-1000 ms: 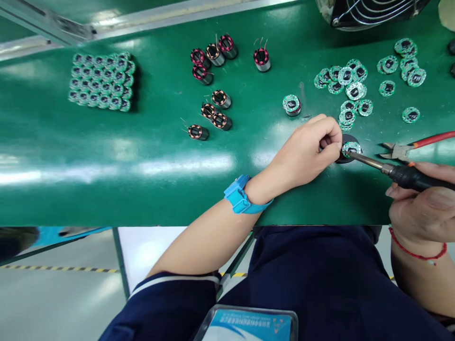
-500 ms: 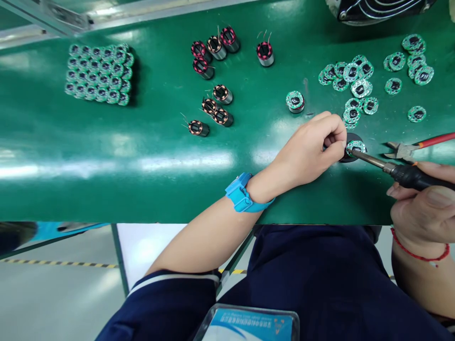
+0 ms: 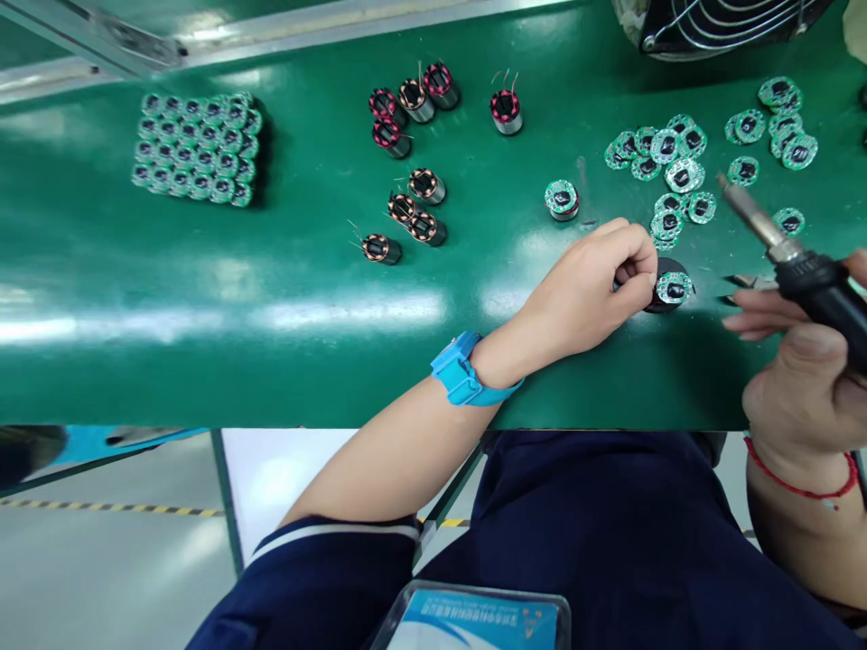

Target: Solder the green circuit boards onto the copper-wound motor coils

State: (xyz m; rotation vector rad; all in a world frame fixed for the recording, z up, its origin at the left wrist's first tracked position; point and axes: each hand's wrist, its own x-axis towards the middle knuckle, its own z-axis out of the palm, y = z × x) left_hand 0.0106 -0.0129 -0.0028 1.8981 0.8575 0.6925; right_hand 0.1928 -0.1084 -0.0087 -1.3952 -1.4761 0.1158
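Dial centred on the round board (image 3: 675, 288), 12 toward the bench's far edge. The round board lies green side up at the left fingertips, with a black round base (image 3: 667, 265) showing past its rim. Left hand (image 3: 600, 284) comes in from 8 to 9 o'clock; thumb and forefinger pressed together at the board's 9 o'clock edge. The pinch is too small and too hidden to say whether anything sits in it. A blue watch (image 3: 464, 370) is strapped on that wrist. Right hand (image 3: 799, 379), at 4 o'clock, has a soldering iron (image 3: 819, 284) gripped by its dark handle; tip at 1 o'clock, well apart from the board in work and in view above the green bench (image 3: 271, 379). Red bracelet (image 3: 806, 487) on the right wrist, 5 o'clock. Pliers (image 3: 753, 282) at 3 o'clock, partly covered by the right fingers. Loose boards (image 3: 667, 144) cluster at 12 o'clock, another heap (image 3: 786, 126) at 1. A coil topped by a board (image 3: 562, 199) stands at 10 o'clock. Farther out: pink-wound coils (image 3: 387, 135) at 10, copper-coloured coils (image 3: 425, 227) between 9 and 10, and a block of board-topped units (image 3: 196, 149) beyond them. Wire-guarded fan (image 3: 731, 27) between 12 and 1.
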